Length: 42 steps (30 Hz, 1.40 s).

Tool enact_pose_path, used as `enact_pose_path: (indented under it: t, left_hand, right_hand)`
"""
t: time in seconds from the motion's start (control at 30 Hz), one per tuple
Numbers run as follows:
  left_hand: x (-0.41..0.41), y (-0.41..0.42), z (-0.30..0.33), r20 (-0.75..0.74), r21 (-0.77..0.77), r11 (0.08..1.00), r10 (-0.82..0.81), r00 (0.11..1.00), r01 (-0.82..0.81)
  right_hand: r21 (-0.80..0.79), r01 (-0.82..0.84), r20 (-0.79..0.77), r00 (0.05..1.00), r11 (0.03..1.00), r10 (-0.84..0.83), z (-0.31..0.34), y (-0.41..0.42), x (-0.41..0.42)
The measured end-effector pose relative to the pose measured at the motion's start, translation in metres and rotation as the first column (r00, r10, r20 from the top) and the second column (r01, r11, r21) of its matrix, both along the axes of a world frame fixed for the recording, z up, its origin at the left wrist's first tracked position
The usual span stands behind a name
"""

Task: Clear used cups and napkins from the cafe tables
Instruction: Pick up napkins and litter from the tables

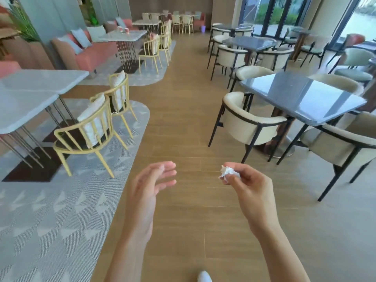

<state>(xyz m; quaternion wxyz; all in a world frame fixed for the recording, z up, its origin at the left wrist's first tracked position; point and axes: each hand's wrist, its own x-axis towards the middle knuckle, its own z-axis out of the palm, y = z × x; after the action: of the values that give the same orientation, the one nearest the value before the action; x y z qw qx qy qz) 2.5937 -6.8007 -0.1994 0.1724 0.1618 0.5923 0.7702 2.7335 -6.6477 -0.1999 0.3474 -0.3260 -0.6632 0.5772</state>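
My right hand pinches a crumpled white napkin between thumb and fingertips, held over the wooden aisle floor. My left hand hovers beside it, fingers relaxed and holding nothing. Far off on a white marble table at the left stand two paper cups, small and blurred.
White tables with yellow wire chairs line the left on a grey patterned carpet. Dark glossy tables with cream armchairs stand on the right. A wooden aisle runs between them. A white shoe tip shows at the bottom.
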Motion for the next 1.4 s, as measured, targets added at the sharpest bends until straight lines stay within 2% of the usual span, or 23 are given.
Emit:
enact_pose_path:
  t: [0.17, 0.37, 0.63, 0.83, 1.07, 1.23, 1.4]
  left_hand:
    - [-0.089, 0.066, -0.009, -0.023, -0.011, 1.000, 0.007, 1.000, -0.007]
    - [-0.216, 0.159, -0.011, -0.049, -0.102, 0.994, 0.033, 0.998, -0.038]
    - [-0.361, 0.261, 0.016, -0.060, -0.054, 0.996, 0.067, 0.996, -0.070]
    - [-0.461, 0.335, 0.002, -0.034, -0.079, 0.995, 0.055, 0.998, -0.057]
    - [-0.604, 0.439, -0.008, 0.012, -0.034, 0.999, 0.029, 0.999, -0.029]
    - [-0.711, 0.517, 0.013, -0.048, -0.016, 0.999, -0.037, 0.998, 0.036]
    - [-0.785, 0.584, 0.025, -0.067, -0.030, 0.997, -0.074, 0.995, 0.072]
  right_hand:
    - [-0.012, 0.010, 0.006, 1.000, 1.000, -0.010, -0.018, 0.073, -0.093]
    - [-0.034, 0.028, -0.045, 0.999, 0.999, -0.029, -0.024, 0.172, -0.228]
    - [-0.003, -0.013, -0.029, 0.999, 1.000, 0.013, 0.001, 0.279, -0.370]
    - [-0.038, 0.001, -0.004, 1.000, 0.999, -0.001, -0.008, 0.347, -0.457]
    - [-0.019, 0.036, 0.028, 0.999, 0.999, -0.035, -0.008, 0.442, -0.594]
    - [0.047, 0.097, -0.001, 0.995, 0.994, -0.097, 0.015, 0.515, -0.693]
    - [-0.014, 0.108, -0.059, 0.992, 0.994, -0.108, 0.016, 0.573, -0.771]
